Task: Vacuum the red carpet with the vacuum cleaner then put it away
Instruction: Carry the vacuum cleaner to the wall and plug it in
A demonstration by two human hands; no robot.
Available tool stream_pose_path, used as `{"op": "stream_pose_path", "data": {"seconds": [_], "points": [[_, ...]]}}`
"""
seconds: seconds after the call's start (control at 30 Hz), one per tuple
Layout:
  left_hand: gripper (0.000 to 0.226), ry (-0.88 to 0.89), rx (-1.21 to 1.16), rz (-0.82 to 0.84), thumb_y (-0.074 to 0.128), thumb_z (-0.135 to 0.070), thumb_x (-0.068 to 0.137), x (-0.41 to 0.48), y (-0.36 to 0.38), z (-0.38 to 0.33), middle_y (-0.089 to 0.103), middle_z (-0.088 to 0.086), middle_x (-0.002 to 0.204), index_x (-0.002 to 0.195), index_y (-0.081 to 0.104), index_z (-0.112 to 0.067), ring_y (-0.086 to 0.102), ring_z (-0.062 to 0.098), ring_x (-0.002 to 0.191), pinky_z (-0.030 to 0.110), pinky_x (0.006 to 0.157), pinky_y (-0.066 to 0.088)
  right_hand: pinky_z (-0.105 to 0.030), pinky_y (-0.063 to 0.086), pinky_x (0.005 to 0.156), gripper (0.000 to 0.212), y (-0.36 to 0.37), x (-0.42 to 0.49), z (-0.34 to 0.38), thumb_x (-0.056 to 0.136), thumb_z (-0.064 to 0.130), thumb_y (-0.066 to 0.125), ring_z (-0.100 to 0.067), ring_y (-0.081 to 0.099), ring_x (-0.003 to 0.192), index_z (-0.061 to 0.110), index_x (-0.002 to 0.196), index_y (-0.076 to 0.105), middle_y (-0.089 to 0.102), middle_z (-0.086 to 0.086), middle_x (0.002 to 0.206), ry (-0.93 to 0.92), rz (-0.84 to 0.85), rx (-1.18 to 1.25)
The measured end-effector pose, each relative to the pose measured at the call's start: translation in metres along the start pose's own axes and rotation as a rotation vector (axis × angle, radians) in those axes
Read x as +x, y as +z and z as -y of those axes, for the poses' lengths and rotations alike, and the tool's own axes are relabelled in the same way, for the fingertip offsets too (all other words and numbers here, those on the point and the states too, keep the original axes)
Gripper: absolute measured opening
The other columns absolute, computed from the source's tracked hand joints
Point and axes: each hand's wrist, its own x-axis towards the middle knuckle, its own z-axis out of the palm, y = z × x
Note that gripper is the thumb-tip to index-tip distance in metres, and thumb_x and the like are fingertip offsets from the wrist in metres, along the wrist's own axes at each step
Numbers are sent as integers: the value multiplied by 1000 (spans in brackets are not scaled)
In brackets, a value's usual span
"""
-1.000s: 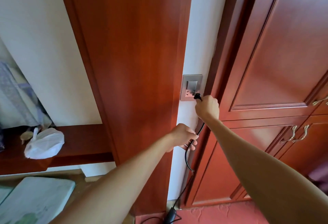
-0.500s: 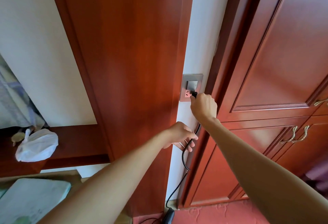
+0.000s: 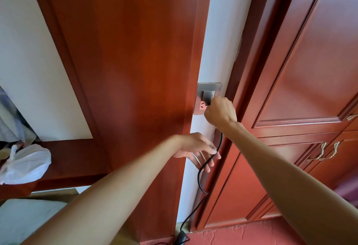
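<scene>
Ledge (image 3: pixel 77 159): brown wood, with a white plastic bag (image 3: pixel 25 164) lying on it.
Doors (image 3: pixel 310 70): red-brown wood, with two curly metal handles (image 3: pixel 319 154) side by side.

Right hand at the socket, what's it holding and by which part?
The right hand grips the cord at its plug end, against the wall socket; the plug is hidden. The left hand holds nothing.
</scene>
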Motion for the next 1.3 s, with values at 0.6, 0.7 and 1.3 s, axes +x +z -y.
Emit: {"op": "stream_pose_path", "data": {"seconds": [0.6, 0.7, 1.3], "points": [[21, -19, 109, 204, 48, -15, 103, 24, -15, -13, 66, 19, 98, 111, 63, -3, 67, 38, 94, 52, 99, 52, -34, 37, 62, 14, 15, -3, 6, 83, -2, 47, -40, 63, 86, 9, 77, 51, 67, -19, 90, 5, -68, -64], [21, -30, 97, 174, 50, -17, 102, 18, -17, -1, 66, 18, 97, 114, 62, -3, 68, 37, 94, 50, 98, 53, -33, 36, 61, 13, 27, -3, 2, 93, 7, 46, -42, 65, 87, 2, 88, 58, 68, -21, 91, 48, -110, 9], [21, -18, 20, -24, 53, -20, 102, 3, -27, 15, 68, 13, 91, 104, 69, -7, 69, 29, 88, 47, 96, 55, -35, 42, 69, 25, 18, 5, 0, 82, -7, 42, -43, 61, 96, -3, 95, 63, 66, -23, 102, 15, 94, 90]]}}
